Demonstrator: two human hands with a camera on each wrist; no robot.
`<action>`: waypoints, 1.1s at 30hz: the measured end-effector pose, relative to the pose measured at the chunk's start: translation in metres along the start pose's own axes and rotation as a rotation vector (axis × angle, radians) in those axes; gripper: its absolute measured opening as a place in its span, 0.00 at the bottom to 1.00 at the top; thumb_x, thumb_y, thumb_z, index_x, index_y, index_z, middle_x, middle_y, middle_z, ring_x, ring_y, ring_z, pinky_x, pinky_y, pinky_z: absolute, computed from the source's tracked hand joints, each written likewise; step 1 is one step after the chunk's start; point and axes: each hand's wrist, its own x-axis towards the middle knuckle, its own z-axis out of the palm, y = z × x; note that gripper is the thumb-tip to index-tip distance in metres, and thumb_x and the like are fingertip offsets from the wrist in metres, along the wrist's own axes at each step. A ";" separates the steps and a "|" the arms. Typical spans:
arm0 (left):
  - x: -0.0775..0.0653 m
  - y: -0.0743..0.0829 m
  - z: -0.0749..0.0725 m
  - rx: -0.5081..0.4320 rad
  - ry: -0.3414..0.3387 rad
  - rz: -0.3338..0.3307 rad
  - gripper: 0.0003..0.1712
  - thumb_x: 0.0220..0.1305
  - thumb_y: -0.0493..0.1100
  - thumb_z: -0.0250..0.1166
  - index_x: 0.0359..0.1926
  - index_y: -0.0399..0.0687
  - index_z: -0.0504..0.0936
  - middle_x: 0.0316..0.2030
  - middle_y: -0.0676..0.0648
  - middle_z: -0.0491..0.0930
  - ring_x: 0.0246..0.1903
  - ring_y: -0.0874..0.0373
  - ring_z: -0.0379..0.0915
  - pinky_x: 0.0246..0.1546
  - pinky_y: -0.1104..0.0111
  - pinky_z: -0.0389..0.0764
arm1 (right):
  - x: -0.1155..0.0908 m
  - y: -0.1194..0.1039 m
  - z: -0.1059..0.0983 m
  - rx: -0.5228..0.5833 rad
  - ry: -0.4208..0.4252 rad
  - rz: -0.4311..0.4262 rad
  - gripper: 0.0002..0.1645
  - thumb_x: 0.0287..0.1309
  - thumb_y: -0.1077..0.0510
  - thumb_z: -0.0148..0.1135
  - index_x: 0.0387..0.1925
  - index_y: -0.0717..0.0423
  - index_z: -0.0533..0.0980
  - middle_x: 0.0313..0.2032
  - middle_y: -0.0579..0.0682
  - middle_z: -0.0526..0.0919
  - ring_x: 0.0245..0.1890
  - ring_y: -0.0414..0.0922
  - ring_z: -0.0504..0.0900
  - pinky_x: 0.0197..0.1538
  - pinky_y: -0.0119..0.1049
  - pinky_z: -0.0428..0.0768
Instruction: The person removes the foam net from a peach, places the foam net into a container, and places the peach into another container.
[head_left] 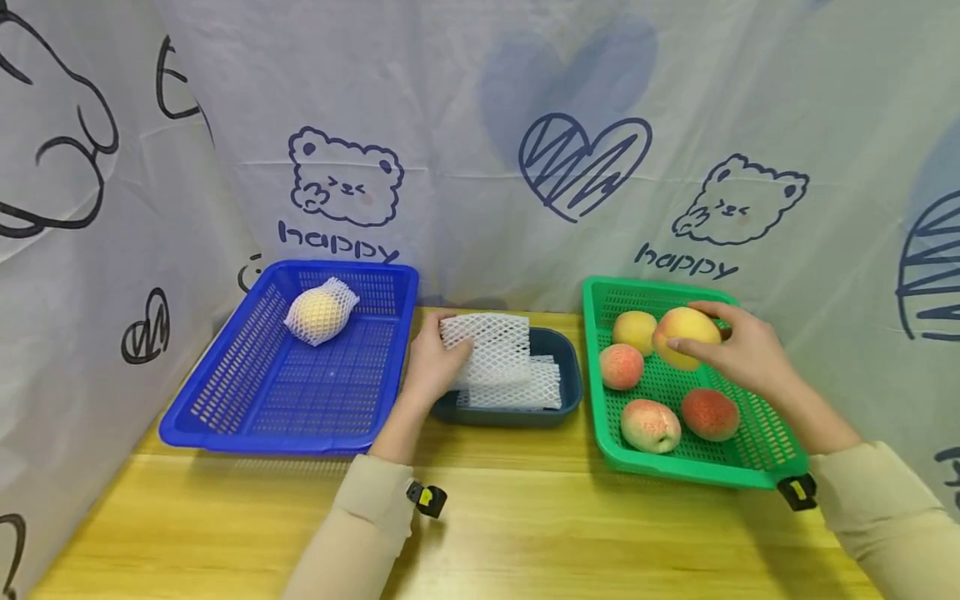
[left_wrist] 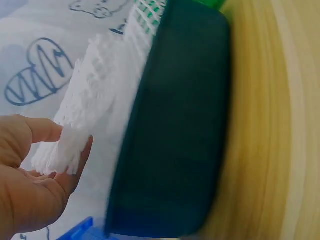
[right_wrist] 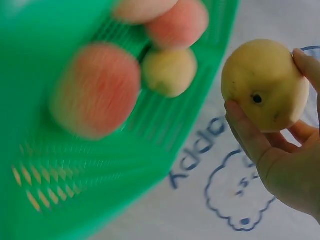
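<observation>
In the head view my left hand (head_left: 437, 360) pinches a white foam net sleeve (head_left: 495, 337) between thumb and fingers, above a dark teal box (head_left: 572, 375). More foam net sleeves (head_left: 517, 395) lie in that box. The left wrist view shows the pinched net (left_wrist: 65, 145) close up, beside the box's side wall (left_wrist: 175, 125). My right hand (head_left: 742, 346) grips a yellow peach (head_left: 681, 335) over the green basket (head_left: 611, 454). The right wrist view shows this peach (right_wrist: 265, 82) held by thumb and fingers, its dark stem pit facing the camera.
Several peaches, one of them red (head_left: 710, 414), lie in the green basket. A blue basket (head_left: 288, 442) on the left holds one fruit in a foam net (head_left: 322, 312). All stand on a wooden table (head_left: 525, 517) before a printed white cloth (head_left: 465, 192).
</observation>
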 end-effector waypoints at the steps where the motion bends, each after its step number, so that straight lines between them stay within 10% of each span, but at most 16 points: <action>1: 0.002 -0.002 0.002 0.026 -0.005 -0.008 0.33 0.61 0.38 0.67 0.68 0.40 0.72 0.61 0.32 0.78 0.59 0.37 0.76 0.61 0.47 0.76 | 0.007 0.005 -0.001 -0.029 -0.029 -0.002 0.49 0.63 0.34 0.69 0.72 0.62 0.68 0.57 0.69 0.78 0.46 0.61 0.81 0.34 0.40 0.79; 19: 0.004 -0.034 0.027 0.197 -0.141 -0.057 0.30 0.66 0.41 0.71 0.67 0.42 0.76 0.64 0.36 0.72 0.66 0.39 0.69 0.66 0.48 0.73 | 0.059 0.062 0.031 0.008 -0.411 0.039 0.52 0.66 0.41 0.70 0.71 0.76 0.62 0.64 0.75 0.71 0.47 0.55 0.85 0.49 0.51 0.87; 33: 0.000 -0.031 0.035 0.242 -0.107 -0.027 0.17 0.65 0.39 0.73 0.53 0.46 0.83 0.61 0.41 0.74 0.67 0.41 0.65 0.61 0.49 0.75 | 0.058 0.072 0.043 -0.141 -0.406 -0.008 0.52 0.62 0.36 0.70 0.70 0.72 0.67 0.61 0.74 0.76 0.59 0.69 0.76 0.58 0.63 0.76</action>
